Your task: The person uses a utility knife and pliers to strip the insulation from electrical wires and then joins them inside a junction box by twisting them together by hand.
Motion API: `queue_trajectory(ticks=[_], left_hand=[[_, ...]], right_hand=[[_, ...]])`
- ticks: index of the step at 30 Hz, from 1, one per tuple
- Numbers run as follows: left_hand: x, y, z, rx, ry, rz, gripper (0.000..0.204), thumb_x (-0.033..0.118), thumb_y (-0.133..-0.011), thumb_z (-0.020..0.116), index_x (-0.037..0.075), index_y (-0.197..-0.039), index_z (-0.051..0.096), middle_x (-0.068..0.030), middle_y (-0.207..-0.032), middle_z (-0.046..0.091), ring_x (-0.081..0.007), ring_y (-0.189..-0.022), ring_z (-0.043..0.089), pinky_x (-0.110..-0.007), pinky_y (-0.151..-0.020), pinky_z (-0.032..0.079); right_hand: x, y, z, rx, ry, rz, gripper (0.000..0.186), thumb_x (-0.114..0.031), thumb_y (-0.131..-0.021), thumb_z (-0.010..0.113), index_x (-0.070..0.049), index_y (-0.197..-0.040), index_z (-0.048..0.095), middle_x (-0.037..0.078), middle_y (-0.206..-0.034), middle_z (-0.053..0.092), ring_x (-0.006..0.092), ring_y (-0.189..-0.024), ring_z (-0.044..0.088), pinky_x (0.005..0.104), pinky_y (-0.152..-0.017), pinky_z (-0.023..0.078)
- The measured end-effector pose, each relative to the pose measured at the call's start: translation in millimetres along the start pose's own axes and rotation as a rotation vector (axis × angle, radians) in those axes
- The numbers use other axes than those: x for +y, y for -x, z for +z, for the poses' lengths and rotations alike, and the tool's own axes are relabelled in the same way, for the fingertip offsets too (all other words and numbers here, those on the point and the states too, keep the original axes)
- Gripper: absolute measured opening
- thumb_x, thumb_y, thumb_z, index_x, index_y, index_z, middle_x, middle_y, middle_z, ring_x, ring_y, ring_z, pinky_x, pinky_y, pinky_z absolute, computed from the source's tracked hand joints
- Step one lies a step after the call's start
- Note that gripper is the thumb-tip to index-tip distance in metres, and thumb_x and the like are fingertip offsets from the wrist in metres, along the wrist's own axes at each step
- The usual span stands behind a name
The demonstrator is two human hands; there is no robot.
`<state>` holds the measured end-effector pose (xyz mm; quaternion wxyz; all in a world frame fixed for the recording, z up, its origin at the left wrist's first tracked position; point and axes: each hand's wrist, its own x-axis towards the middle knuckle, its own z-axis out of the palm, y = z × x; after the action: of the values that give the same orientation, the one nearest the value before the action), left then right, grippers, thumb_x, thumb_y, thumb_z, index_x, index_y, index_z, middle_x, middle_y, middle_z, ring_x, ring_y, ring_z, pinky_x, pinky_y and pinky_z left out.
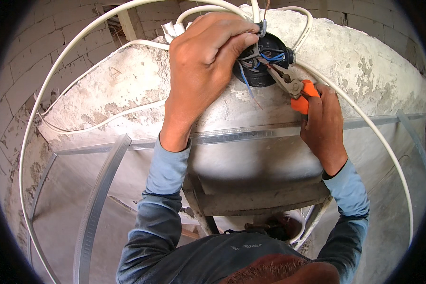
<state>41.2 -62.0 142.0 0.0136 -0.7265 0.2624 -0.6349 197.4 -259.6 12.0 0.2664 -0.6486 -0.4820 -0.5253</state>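
Observation:
A round black junction box (260,79) sits against the rough plastered concrete, with blue, grey and bare copper wires inside it. My left hand (208,52) is at its upper left edge, thumb and fingers pinched on a grey wire (262,29) by the rim. In my right hand (324,120) is a pair of pliers (304,92) with orange handles, gripped closed. Its jaws reach into the box at twisted copper wire ends; whether they bite on the wire I cannot tell. One blue wire (245,78) with a bare end hangs below the box.
White cables (45,90) loop out left and another white cable (364,118) curves down right. A metal profile (236,136) runs across below the concrete, and another profile (97,203) slopes at left. Beneath my arms stands a wooden ladder step (265,201). Block walls (38,52) rise behind.

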Motion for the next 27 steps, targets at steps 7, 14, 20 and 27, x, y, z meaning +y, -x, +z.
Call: queue_trajectory(ticks=[7,14,20,27], left_hand=[[22.1,-6.0,12.5,-0.020,0.258,-0.367,0.019,0.009,-0.091,0.079,0.003,-0.108,0.077,-0.0034,-0.097,0.071,-0.0116,-0.084,0.065,-0.022,-0.075,0.050],[3.1,17.0,-1.7,-0.075,-0.081,0.177,0.020,0.003,-0.080,0.081,0.009,-0.098,0.076,-0.0044,-0.101,0.070,-0.0267,-0.095,0.064,-0.038,-0.085,0.052],[7.8,22.8,-1.3,0.001,-0.050,0.061,0.023,0.001,-0.080,0.081,0.010,-0.101,0.077,-0.0063,-0.113,0.067,-0.0214,-0.092,0.065,-0.034,-0.079,0.052],[13.8,31.7,15.8,0.301,-0.276,-0.026,0.015,0.004,-0.086,0.079,0.005,-0.100,0.077,-0.0070,-0.104,0.072,-0.0210,-0.087,0.066,-0.033,-0.082,0.049]], right_hand=[[-6.2,3.7,-6.6,-0.084,0.003,0.066,0.058,0.014,-0.066,0.071,0.003,-0.121,0.054,0.022,-0.121,0.054,0.0436,-0.109,0.056,0.0485,-0.089,0.050],[-22.0,-7.3,-31.5,-0.101,-0.037,0.039,0.038,0.011,-0.070,0.068,0.001,-0.104,0.054,0.020,-0.108,0.052,0.0403,-0.095,0.056,0.0477,-0.078,0.047],[-23.3,-4.4,-34.5,-0.112,-0.043,0.080,0.042,0.011,-0.068,0.070,0.002,-0.106,0.054,0.020,-0.110,0.052,0.0404,-0.095,0.055,0.0475,-0.077,0.047],[-18.5,-7.9,-28.2,-0.080,0.004,0.045,0.044,0.012,-0.065,0.069,0.000,-0.105,0.054,0.020,-0.112,0.053,0.0404,-0.095,0.056,0.0480,-0.079,0.047]])
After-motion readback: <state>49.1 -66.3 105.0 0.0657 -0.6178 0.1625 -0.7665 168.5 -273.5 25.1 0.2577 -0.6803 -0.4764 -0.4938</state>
